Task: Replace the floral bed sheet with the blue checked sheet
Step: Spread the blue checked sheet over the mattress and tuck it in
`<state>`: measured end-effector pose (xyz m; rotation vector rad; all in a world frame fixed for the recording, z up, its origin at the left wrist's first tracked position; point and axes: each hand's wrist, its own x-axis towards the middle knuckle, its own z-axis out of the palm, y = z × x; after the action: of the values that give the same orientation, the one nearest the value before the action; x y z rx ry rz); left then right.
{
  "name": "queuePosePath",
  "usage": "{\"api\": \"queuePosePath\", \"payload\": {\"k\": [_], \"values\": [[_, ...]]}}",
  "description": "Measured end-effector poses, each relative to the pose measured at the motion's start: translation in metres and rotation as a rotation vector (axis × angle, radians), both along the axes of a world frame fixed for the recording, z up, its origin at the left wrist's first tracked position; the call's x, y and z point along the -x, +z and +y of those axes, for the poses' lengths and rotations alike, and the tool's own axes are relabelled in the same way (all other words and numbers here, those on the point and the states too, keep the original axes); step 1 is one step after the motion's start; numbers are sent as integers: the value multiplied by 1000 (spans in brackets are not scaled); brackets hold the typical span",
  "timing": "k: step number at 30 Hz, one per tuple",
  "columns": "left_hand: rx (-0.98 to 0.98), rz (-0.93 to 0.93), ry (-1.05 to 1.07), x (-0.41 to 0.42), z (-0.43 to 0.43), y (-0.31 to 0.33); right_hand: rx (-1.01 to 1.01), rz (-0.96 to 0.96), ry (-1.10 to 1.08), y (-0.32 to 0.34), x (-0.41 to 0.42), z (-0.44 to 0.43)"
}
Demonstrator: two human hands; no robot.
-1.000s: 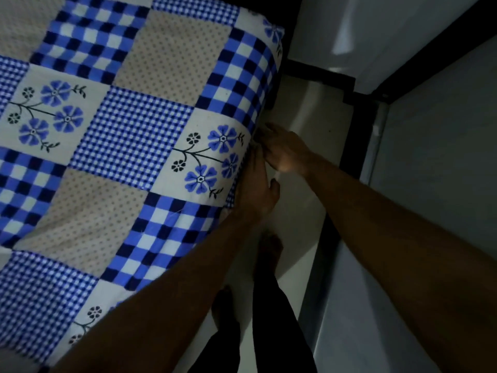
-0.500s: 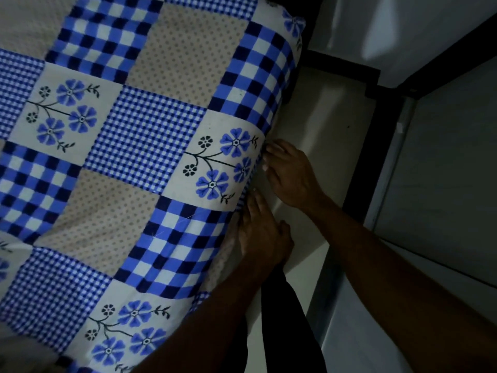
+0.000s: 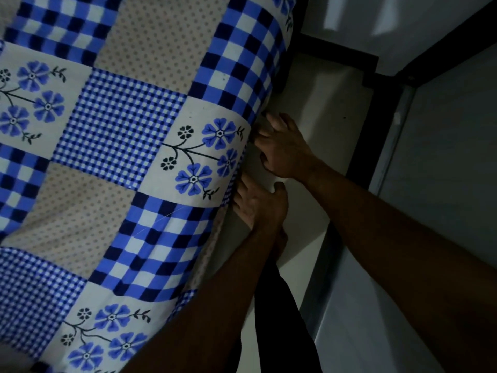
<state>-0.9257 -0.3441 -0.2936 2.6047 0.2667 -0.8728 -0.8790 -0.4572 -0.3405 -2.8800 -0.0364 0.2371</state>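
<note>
The blue checked sheet [image 3: 129,146], a patchwork of blue checks, dotted beige squares and blue flowers, covers the bed across the left of the view. Its side edge hangs down the mattress flank. My left hand [image 3: 259,204] lies flat against that flank just below a flower patch, fingers pointing up under the sheet's edge and thumb out. My right hand [image 3: 285,146] is a little farther along, its fingers spread and bent, with the tips pressed in at the sheet's edge. The floral sheet is not in view.
A narrow strip of pale floor [image 3: 317,125] runs between the bed and a grey wall [image 3: 443,184] with a dark frame [image 3: 373,109] on the right. My legs in dark trousers [image 3: 279,319] stand in that gap.
Both hands have slid along the mattress side toward me by about half a patch, staying against the sheet's edge. The bed looms larger in view.
</note>
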Motion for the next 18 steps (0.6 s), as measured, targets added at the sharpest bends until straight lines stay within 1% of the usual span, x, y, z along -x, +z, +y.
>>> {"api": "queuePosePath", "payload": {"k": [2,4,6,9,11,13,15,17,18], "values": [[3,50,64,-11,-9,3,2,26,-31,2,0,1],[93,37,68,-18,-1,8,16,74,-50,3,0,5],[154,-19,-61,-11,18,24,-26,62,-89,5,-2,7],[250,-42,-201,19,34,45,-127,-27,-134,18,-10,6],[312,-171,-382,21,34,43,-176,0,-99,19,-7,2],[272,-266,-507,1,33,25,-252,-2,-46,16,0,2],[208,-283,-546,-21,32,3,-328,-70,-48,11,2,1],[169,-214,-558,-28,30,-12,-380,-195,-86,9,5,2],[181,-179,-559,-27,28,-13,-417,-251,-125,6,10,3]]}}
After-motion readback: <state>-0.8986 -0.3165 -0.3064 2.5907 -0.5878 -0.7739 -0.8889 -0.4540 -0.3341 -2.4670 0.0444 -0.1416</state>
